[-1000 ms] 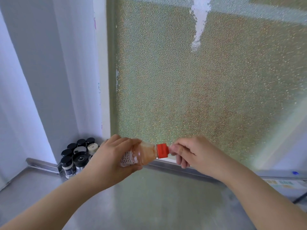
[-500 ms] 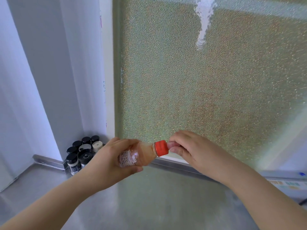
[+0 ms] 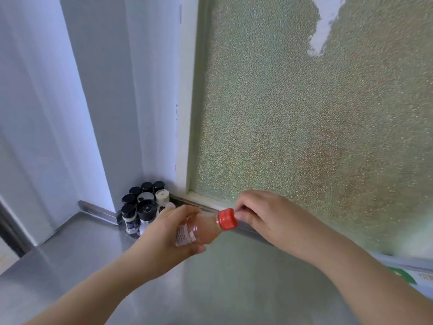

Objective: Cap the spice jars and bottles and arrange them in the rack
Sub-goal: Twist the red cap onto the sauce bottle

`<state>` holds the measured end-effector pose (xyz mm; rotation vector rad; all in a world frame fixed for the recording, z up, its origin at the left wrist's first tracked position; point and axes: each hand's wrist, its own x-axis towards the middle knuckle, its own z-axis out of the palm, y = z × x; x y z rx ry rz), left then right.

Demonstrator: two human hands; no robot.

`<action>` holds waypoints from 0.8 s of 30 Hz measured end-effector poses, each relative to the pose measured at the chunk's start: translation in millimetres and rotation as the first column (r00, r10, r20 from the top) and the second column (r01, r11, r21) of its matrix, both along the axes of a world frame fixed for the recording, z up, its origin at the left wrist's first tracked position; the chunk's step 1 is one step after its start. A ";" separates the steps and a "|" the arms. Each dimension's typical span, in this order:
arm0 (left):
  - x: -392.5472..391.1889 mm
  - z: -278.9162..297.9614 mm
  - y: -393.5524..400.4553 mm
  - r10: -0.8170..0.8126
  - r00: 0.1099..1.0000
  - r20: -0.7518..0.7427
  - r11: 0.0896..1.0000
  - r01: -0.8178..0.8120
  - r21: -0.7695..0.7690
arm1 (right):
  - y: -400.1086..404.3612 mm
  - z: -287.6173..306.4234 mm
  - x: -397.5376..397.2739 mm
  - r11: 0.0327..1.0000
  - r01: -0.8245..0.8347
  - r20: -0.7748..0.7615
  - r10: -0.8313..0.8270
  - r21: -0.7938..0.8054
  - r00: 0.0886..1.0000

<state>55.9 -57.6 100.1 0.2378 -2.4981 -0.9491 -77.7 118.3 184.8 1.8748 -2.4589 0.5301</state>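
My left hand (image 3: 174, 233) grips a small clear bottle (image 3: 199, 228) of pale orange liquid, held on its side above the steel counter. Its red cap (image 3: 227, 219) sits on the neck, pointing right. My right hand (image 3: 262, 219) pinches that cap with thumb and fingertips. In the back left corner stands a cluster of spice jars (image 3: 143, 207), several with black lids, one with a cream lid (image 3: 162, 196). The rack itself is hidden by the jars and my left hand.
A steel counter (image 3: 70, 249) runs below my arms. A frosted green window pane (image 3: 304, 113) fills the wall behind, with a metal sill. White wall panels stand at the left. A green-printed label (image 3: 407, 276) lies at the right edge.
Both hands with the bottle stay together; my right fingers have shifted round the red cap. The camera has swung slightly, so the jar cluster sits further right in view.
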 end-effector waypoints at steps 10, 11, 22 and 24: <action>8.6 -17.0 -30.5 0.060 0.993 0.101 0.991 -0.072 0.115 | -47.5 -27.4 -2.6 0.988 -0.010 0.186 0.038 -0.153 0.982; 8.7 -20.0 -33.3 0.070 0.992 0.110 0.990 -0.082 0.110 | -52.9 -30.2 -3.0 0.988 -0.003 0.191 0.034 -0.156 0.981; -16.8 -61.2 -57.7 0.095 0.915 0.392 0.989 -0.131 0.066 | -121.3 -65.2 -19.1 0.997 0.077 0.199 -0.075 -0.003 0.977; -13.4 -67.2 -75.4 0.140 0.919 0.368 0.990 -0.127 -0.059 | -131.3 -78.1 -36.4 0.986 0.157 0.170 -0.163 0.052 0.972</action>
